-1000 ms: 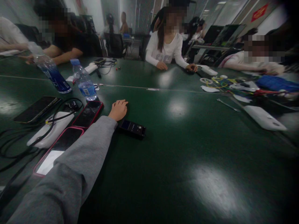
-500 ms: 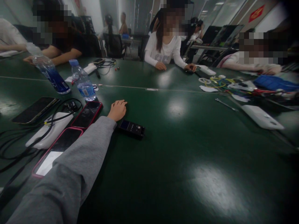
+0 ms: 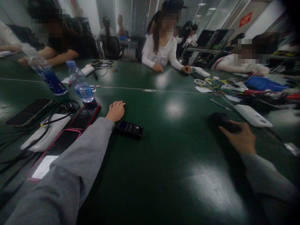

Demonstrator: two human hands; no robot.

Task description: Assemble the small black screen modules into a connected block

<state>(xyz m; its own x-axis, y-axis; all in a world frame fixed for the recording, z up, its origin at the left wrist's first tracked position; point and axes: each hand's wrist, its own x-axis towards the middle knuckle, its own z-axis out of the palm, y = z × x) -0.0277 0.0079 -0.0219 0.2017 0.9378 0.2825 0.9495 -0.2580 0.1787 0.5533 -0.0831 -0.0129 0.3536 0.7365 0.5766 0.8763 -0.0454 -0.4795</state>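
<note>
My left hand (image 3: pixel 116 111) rests palm down on the green table (image 3: pixel 164 162), fingers stretched out, holding nothing. Just below it lies a small black device (image 3: pixel 130 129) with a screen and buttons. At the right, my right hand (image 3: pixel 243 137) grips a dark, blocky object (image 3: pixel 220 119); blur and low light hide what kind it is. Beside my left forearm are a red-edged phone (image 3: pixel 85 115) and a pink-edged phone (image 3: pixel 64 140), the latter partly covered by my sleeve.
Two plastic bottles, one larger (image 3: pixel 48 75) and one smaller (image 3: pixel 82 86), stand at the left. A white power bank (image 3: pixel 44 132) lies among black cables. Right of centre are a wrench (image 3: pixel 220 104), a white power strip (image 3: pixel 253 115), tangled wires and a blue tray (image 3: pixel 264 84). Several people sit across the table.
My right hand has come into view from the right with the dark object in its grip. My left hand stays in place on the table; the view has shifted slightly.
</note>
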